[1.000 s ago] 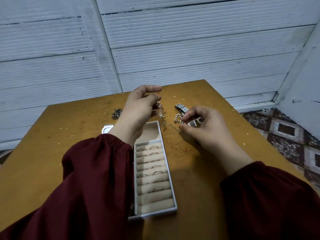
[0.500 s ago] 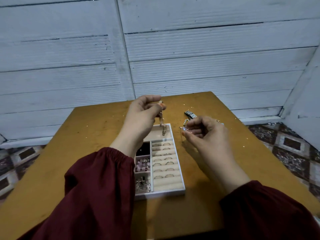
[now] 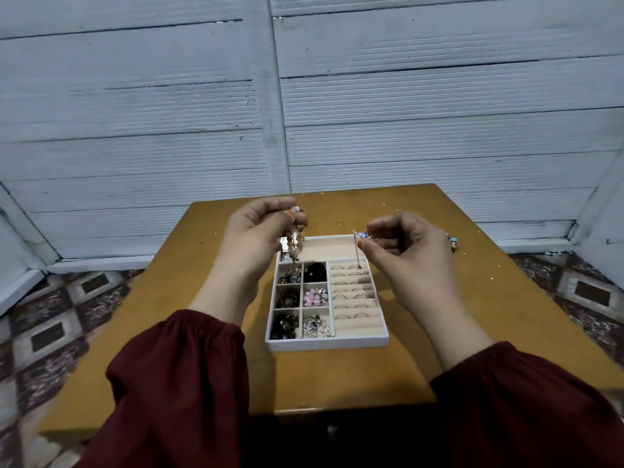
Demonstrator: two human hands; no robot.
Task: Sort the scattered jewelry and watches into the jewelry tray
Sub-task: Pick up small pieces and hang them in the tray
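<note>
A wooden table (image 3: 472, 315) is standing against a white ribbed wall, and the white jewelry tray (image 3: 327, 344) is sitting near its middle, between the two forearms in maroon sleeves (image 3: 182, 383). Its left compartments are holding dark, pink and silvery pieces, and its right side is carrying rings in padded rolls.

The left hand (image 3: 260, 231) is hovering over the tray's far left corner, fingers curled and pinching a beaded strand (image 3: 294, 246) that is hanging down towards the tray. The right hand (image 3: 408, 241) is hovering by the tray's far right corner, fingertips pinching a thin chain (image 3: 357, 251) that is dangling over the ring rolls.

What is possibly a beaded bracelet (image 3: 452, 241) is showing just behind the right hand. A small ring (image 3: 341, 223) is lying on the table beyond the tray.
</note>
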